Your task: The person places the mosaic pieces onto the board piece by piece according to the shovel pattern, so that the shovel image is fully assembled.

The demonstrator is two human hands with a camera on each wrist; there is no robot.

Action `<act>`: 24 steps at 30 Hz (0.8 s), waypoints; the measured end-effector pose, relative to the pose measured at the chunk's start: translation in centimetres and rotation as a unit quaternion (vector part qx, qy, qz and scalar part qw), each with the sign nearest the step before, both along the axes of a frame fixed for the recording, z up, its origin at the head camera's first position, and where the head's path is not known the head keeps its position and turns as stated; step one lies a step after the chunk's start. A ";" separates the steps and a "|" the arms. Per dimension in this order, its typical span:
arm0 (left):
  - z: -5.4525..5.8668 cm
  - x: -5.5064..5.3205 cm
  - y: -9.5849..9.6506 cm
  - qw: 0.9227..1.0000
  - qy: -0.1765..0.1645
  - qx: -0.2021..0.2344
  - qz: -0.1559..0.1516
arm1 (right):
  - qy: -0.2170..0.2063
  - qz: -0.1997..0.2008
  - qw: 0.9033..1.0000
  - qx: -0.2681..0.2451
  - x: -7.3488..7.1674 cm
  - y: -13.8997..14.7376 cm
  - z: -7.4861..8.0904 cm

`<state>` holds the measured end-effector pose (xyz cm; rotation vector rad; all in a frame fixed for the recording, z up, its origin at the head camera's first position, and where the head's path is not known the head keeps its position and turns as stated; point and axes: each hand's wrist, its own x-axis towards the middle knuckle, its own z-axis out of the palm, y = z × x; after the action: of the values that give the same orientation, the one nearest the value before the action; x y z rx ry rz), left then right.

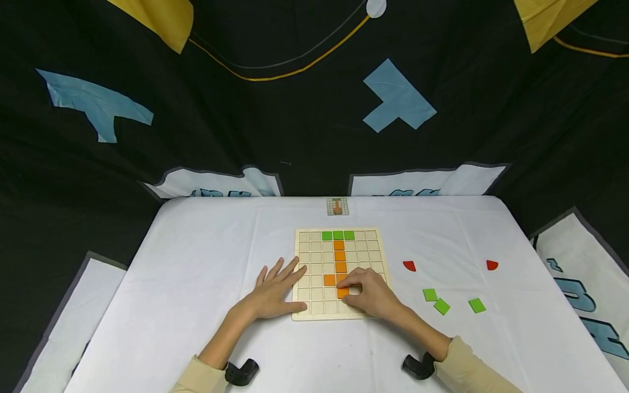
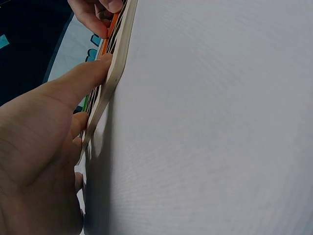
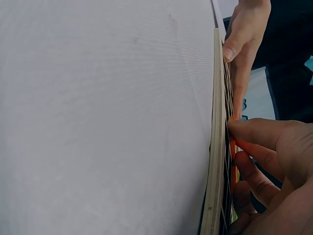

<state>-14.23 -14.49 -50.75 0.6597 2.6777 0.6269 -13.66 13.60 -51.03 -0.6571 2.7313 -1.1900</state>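
A pale wooden grid board (image 1: pixel 314 308) lies on the white table. Three green square tiles (image 1: pixel 338 235) sit in its top row, with a column of orange tiles (image 1: pixel 340 256) running down below them. One more orange tile (image 1: pixel 329 280) is left of that column. My left hand (image 1: pixel 271 295) rests with fingers spread on the board's left edge, thumb near the lower corner. At the column's lower end, my right hand (image 1: pixel 371 295) pinches an orange square tile (image 1: pixel 342 293) between thumb and fingers, down at the board's surface. The right hand covers part of the grid.
Right of the board lie loose green tiles (image 1: pixel 429 295) and two red rounded pieces, one nearer (image 1: pixel 409 266) and one farther right (image 1: pixel 492 265). A small pattern card (image 1: pixel 337 207) lies behind the board. A dark printed cloth (image 1: pixel 314 125) hangs beyond the table.
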 end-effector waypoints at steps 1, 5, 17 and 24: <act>0.0 0.0 0.0 1.000 -0.001 -0.001 0.000 | -0.002 0.000 1.000 0.001 0.0 0.0 0.0; -0.1 -0.1 0.0 1.000 -0.002 -0.001 -0.002 | -0.006 -0.003 1.000 0.001 0.0 0.2 -0.1; 0.0 -0.1 -0.1 1.000 -0.001 -0.001 -0.005 | 0.004 -0.019 1.000 -0.006 0.2 1.3 0.3; 0.0 -0.1 -0.1 1.000 0.001 0.001 -0.006 | 0.000 -0.052 0.999 -0.004 0.7 4.8 0.7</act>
<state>-14.36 -14.56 -50.74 0.6761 2.6729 0.6267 -12.93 18.43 -50.30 -0.5219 2.7931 -1.2227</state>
